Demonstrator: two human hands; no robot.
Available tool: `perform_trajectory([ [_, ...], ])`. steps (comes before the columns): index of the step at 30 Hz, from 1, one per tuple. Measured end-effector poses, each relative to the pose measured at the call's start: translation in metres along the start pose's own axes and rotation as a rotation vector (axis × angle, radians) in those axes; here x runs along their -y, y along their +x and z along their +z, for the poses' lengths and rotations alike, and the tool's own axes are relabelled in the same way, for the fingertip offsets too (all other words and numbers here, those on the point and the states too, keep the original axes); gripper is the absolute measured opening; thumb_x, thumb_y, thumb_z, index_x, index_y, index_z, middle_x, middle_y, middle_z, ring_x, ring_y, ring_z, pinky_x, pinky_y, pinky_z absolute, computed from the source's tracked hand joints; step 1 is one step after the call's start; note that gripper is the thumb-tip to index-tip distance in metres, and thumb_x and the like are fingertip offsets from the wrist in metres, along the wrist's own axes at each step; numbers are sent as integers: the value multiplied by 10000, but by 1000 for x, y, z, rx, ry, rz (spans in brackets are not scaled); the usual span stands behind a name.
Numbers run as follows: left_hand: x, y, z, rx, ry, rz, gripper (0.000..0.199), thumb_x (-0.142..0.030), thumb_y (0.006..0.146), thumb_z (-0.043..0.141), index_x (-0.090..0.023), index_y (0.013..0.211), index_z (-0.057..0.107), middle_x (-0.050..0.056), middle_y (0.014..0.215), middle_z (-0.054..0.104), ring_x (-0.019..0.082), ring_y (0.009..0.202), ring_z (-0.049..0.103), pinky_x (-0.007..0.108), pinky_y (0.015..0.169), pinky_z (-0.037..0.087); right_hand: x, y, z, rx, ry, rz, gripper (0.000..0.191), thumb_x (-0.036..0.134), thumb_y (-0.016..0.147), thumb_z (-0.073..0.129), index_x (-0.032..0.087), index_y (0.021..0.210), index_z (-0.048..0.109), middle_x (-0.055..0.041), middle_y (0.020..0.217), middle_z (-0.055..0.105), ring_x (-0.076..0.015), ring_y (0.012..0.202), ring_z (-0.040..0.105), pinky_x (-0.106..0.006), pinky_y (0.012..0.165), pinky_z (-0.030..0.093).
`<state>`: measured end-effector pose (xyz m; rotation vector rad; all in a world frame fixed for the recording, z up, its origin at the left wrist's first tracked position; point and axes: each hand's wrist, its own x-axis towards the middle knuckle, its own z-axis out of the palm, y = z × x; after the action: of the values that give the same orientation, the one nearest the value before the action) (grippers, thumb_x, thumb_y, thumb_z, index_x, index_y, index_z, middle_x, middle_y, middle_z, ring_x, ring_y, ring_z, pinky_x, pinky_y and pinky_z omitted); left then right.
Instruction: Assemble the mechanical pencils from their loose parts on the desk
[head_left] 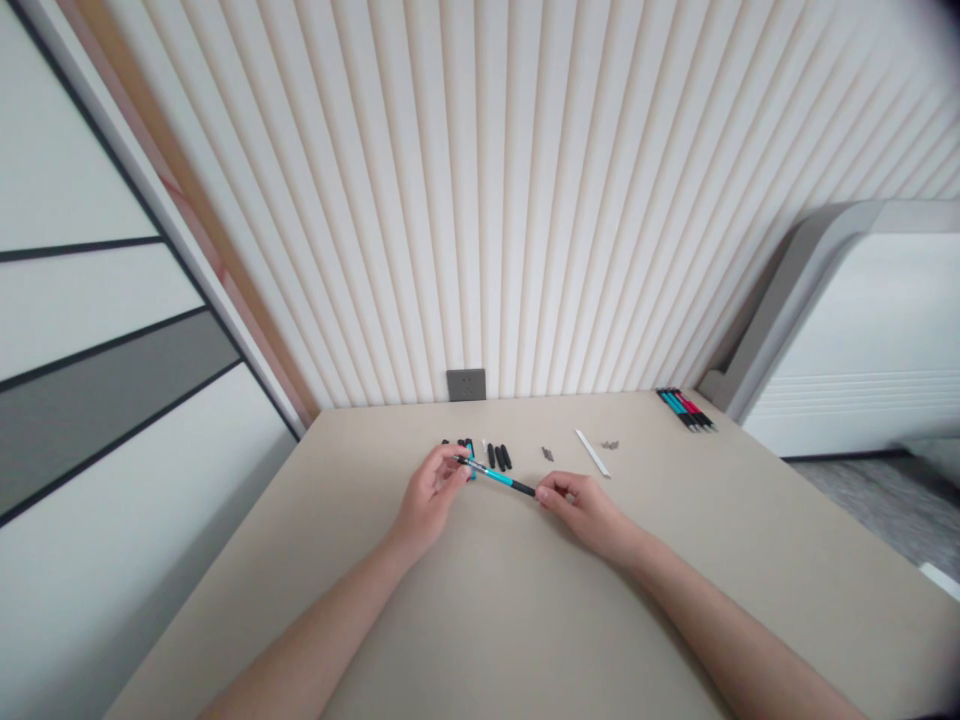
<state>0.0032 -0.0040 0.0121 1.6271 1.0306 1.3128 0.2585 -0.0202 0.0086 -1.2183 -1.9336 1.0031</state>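
A blue pen (500, 478) with a black grip slants between my two hands above the table. Its clip end is pinched by the fingers of my left hand (433, 490). My right hand (581, 505) is closed on the other end, at the black grip, and its fingers cover the tip. Just behind my left hand lie blue and black pen parts (471, 447), partly hidden by the fingers. Several black grips (500, 457) lie side by side right of them.
On the beige table (480, 620) are small grey parts (547, 454), a white strip (592, 453) and small metallic pieces (610, 445). Several blue and red pens (686, 410) lie at the back right. A dark socket (466, 385) is on the ribbed wall.
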Motion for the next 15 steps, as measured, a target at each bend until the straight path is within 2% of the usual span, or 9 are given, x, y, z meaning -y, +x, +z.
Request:
perform_trajectory([
  [3,-7,2,11,-55,-201,-112,312,-340,865,613,-187,1125,535,52,975,639,171,865,626,308,796,494,2,-1,7,-7,-5,8,330,421,920,457,166,773,607,22,651,502,-119,613,415,-232,571,320],
  [6,-15,6,17,-107,-264,-129,426,-331,836,653,-202,1202,478,38,925,655,172,857,632,290,755,492,3,-2,13,-16,-3,9,315,407,917,465,166,771,607,27,642,496,-115,604,410,-231,569,320],
  [8,-20,10,18,-105,-259,-120,432,-328,837,651,-206,1208,466,35,917,659,174,870,634,286,750,492,5,-3,18,-28,1,10,308,396,916,467,165,769,607,26,644,506,-114,604,419,-230,570,324],
  [11,-26,20,18,-51,-221,-113,392,-334,853,629,-204,1189,476,42,940,662,174,888,635,297,778,493,9,-3,25,-55,3,13,300,380,915,469,164,766,612,24,647,527,-113,605,435,-231,573,334],
  [15,-36,32,24,74,-114,-119,492,-331,823,656,-213,1261,464,43,950,666,156,811,634,296,762,498,16,-5,32,-90,-27,11,277,358,913,471,169,776,619,20,647,544,-116,596,440,-235,569,341],
])
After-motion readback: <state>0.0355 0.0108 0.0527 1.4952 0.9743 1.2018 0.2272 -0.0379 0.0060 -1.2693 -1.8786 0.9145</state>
